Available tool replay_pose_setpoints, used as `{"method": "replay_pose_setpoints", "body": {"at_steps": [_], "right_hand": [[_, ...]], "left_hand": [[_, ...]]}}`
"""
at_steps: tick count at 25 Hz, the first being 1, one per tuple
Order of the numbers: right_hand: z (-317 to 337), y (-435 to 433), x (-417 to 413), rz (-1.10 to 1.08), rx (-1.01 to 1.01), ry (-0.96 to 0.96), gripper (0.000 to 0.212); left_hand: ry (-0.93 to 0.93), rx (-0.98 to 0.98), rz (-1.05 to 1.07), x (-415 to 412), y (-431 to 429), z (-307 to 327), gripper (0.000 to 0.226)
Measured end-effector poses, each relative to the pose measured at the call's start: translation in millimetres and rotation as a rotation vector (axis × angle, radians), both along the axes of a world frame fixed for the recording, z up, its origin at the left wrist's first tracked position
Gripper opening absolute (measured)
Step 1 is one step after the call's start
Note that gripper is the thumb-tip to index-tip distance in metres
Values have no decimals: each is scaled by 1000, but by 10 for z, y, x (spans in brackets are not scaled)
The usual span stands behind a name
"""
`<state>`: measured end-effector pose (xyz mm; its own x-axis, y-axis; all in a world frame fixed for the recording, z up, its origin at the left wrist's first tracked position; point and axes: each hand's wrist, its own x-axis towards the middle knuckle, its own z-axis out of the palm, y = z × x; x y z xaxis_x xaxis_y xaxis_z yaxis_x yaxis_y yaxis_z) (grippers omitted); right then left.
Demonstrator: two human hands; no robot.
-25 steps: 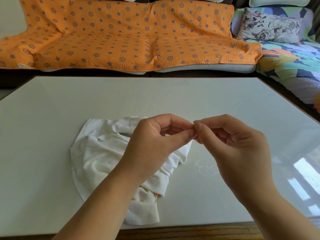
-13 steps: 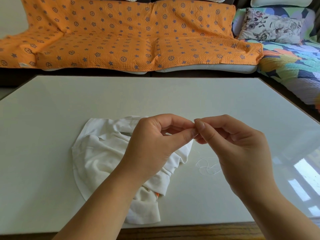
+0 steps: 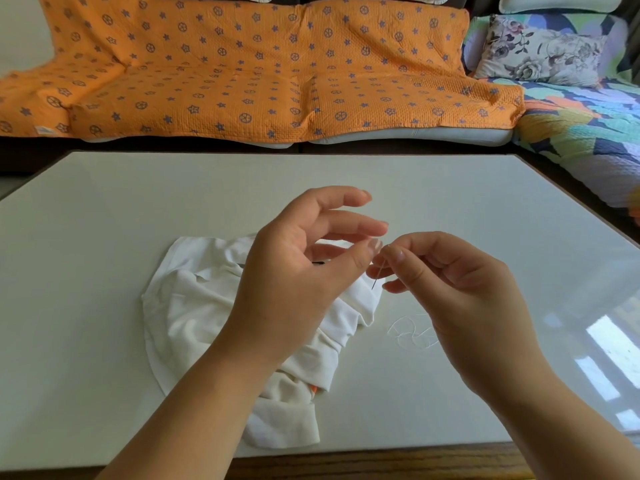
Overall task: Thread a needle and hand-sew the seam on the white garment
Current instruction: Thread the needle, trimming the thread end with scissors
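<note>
The crumpled white garment [image 3: 194, 317] lies on the pale table [image 3: 450, 209], partly under my left forearm. Just above its right edge, my right hand [image 3: 460, 292] pinches the top of a thin needle [image 3: 377, 276] between thumb and forefinger, and the needle points down and slightly left. My left hand [image 3: 294, 271] is beside it with the fingers spread and the thumb tip close to the needle's top. I see nothing held in the left hand. Loose white thread [image 3: 412, 332] lies in loops on the table below my right hand. The thread near the needle is too fine to make out.
A small dark object [image 3: 320, 262] shows on the garment behind my left thumb. Beyond the table's far edge stands a sofa under an orange patterned cover [image 3: 242, 81], with a floral pillow [image 3: 540, 57] and a colourful quilt [image 3: 581, 133] at right.
My left hand's fingers have opened out from a tight pinch against the right fingertips. The needle now shows hanging from my right hand. Garment and thread loops have not moved.
</note>
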<state>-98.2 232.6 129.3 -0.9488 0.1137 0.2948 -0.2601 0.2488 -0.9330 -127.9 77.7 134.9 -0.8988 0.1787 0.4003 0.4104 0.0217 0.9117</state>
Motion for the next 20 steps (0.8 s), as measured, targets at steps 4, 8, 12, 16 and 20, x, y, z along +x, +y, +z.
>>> {"method": "replay_pose_setpoints", "body": {"at_steps": [4, 8, 12, 16, 20], "right_hand": [[-7, 3, -4, 44, 14, -24, 14], [-20, 13, -13, 58, 32, -39, 13], [-26, 26, -23, 71, 35, -83, 15], [-38, 26, -31, 84, 21, -118, 16], [-30, 21, -37, 150, -83, -185, 21]], "left_hand": [[114, -148, 35, 16, -27, 33, 35], [265, -319, 127, -2, -68, 43, 36], [457, -413, 206, -22, -59, 21, 36], [578, -509, 274, -60, -41, -17, 39], [500, -495, 269, -65, -40, -46, 43]]}}
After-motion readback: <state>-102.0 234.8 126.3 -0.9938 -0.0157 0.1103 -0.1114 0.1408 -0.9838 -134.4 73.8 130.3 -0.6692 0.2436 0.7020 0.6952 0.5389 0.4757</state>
